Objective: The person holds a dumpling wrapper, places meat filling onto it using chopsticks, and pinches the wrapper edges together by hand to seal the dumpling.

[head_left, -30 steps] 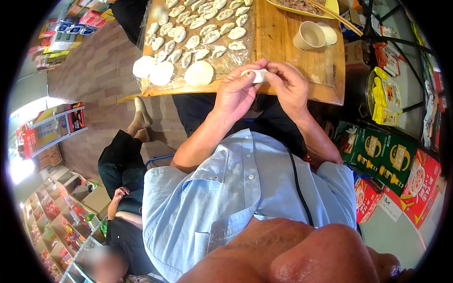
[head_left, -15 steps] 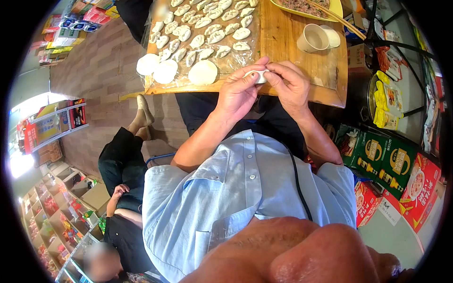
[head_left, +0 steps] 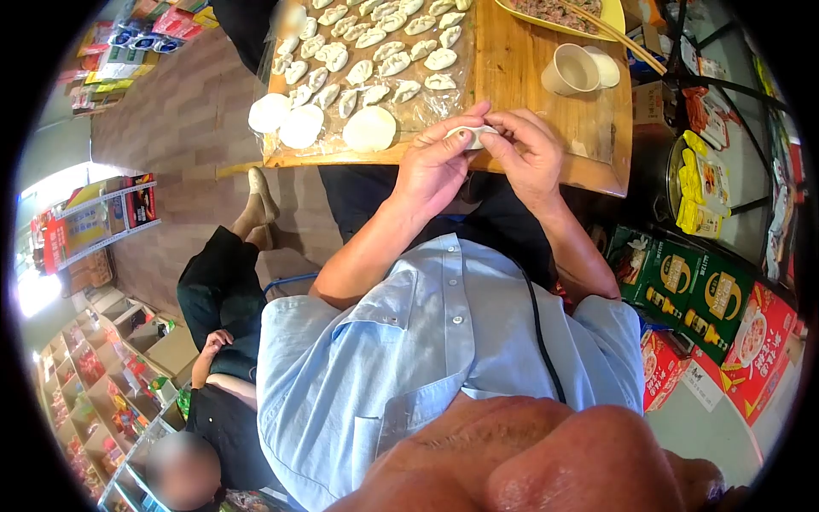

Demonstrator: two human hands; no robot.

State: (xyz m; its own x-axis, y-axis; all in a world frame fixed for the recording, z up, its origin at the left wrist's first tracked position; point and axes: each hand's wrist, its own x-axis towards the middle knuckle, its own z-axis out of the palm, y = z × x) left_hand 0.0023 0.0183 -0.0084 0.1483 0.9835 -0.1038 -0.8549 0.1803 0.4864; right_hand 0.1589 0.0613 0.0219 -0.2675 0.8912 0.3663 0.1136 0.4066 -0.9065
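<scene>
A small white dumpling (head_left: 472,137) is pinched between the fingertips of both hands, over the front edge of the wooden table (head_left: 563,162). My left hand (head_left: 433,167) has its thumb and fingers closed on the left side of it. My right hand (head_left: 526,159) grips its right side, with the thumb against the dough. The fingers partly cover the dumpling. Left of my hands, round dough wrappers (head_left: 369,129) lie on clear plastic film. Beyond them are rows of folded dumplings (head_left: 393,65).
A paper cup (head_left: 571,70) stands at the table's right, beside a small white round container (head_left: 604,68). Behind it, chopsticks (head_left: 627,40) rest across a yellow dish of filling (head_left: 611,17). Another person (head_left: 223,290) sits at the left. Packaged goods and boxes (head_left: 682,282) are at the right.
The table and its contents have shifted slightly right in the view. Both hands keep hold of the dumpling, with only slight finger movement.
</scene>
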